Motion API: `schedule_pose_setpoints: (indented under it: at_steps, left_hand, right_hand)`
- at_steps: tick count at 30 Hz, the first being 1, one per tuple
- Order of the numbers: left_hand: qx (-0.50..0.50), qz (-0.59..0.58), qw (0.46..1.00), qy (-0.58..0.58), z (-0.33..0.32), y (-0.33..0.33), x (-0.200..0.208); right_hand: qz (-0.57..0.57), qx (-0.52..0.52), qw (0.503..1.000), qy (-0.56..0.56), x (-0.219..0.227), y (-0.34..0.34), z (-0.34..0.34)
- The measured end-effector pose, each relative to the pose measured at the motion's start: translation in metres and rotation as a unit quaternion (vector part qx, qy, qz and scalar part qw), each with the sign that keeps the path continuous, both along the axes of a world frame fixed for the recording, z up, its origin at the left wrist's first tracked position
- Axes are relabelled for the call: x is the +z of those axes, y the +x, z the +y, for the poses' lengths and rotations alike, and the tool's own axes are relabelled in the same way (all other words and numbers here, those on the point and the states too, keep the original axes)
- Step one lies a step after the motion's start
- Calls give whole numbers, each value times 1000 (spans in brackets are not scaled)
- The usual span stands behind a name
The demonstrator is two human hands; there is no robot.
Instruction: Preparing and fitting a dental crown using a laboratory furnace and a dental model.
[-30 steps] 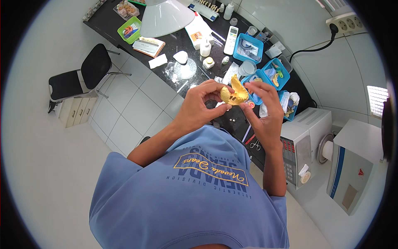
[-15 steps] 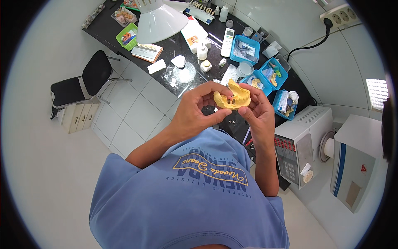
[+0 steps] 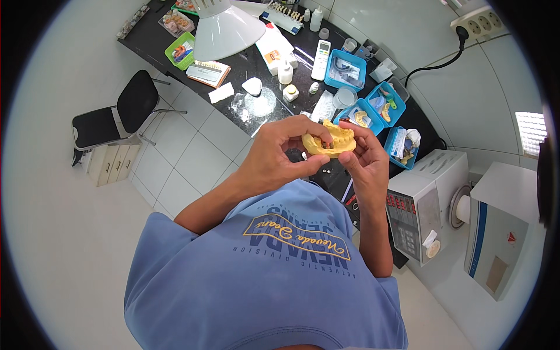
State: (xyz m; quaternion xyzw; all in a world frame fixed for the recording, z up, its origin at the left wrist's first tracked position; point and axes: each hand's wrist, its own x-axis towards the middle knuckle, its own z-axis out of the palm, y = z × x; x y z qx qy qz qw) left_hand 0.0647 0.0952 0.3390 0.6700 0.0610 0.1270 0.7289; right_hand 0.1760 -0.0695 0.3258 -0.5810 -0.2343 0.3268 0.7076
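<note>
While both hands hold it up, the yellow tooth model [image 3: 345, 144] is in the air in front of the blue shirt [image 3: 262, 286], over the near part of the black desk [image 3: 151, 49]. The left hand [image 3: 280, 149] pinches its left side, with the thumb low on the outside and a finger bent over into the middle. Small dark pegs [image 3: 327, 146] stick up there by that fingertip; I cannot tell if they touch. The right hand [image 3: 367, 158] grips the right side, with its thumb at the front and its fingers behind. Past the hands, four blue tubs [image 3: 335, 81] sit on the desk, and a white remote [image 3: 321, 60] lies beside the top one. Farther left are a white bottle [image 3: 285, 74], a big white lamp [image 3: 227, 36] and a green basket [image 3: 185, 63]. A black chair [image 3: 136, 100] stands on the left, and a white machine [image 3: 449, 166] is on the right.
</note>
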Motion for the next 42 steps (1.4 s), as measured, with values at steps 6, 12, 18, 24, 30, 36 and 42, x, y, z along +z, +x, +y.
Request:
schedule_pose_setpoints:
  at_steps: [6,12,18,24,30,36,42]
  left_hand:
    - [12,-1,1000,22,-4,2,-2]
    - [-18,34,999,4,-3,-1,-8]
    - [-1,82,996,41,-5,1,-11]
    - [16,58,997,56,-4,-3,-18]
    - [22,52,992,117,10,-11,-30]
    - [21,92,989,117,61,-30,-57]
    - [0,95,989,117,164,-57,-109]
  right_hand:
    - [24,-16,999,-13,-6,-1,-3]
    - [27,-34,999,-12,-6,-4,-6]
    - [-41,-47,998,-13,-25,-15,-13]
    - [-77,-67,995,-15,-33,-24,-12]
    - [-45,-71,996,-18,-56,-35,-2]
    - [38,-49,997,-44,-80,-52,50]
    - [79,-39,995,-55,-107,-87,153]
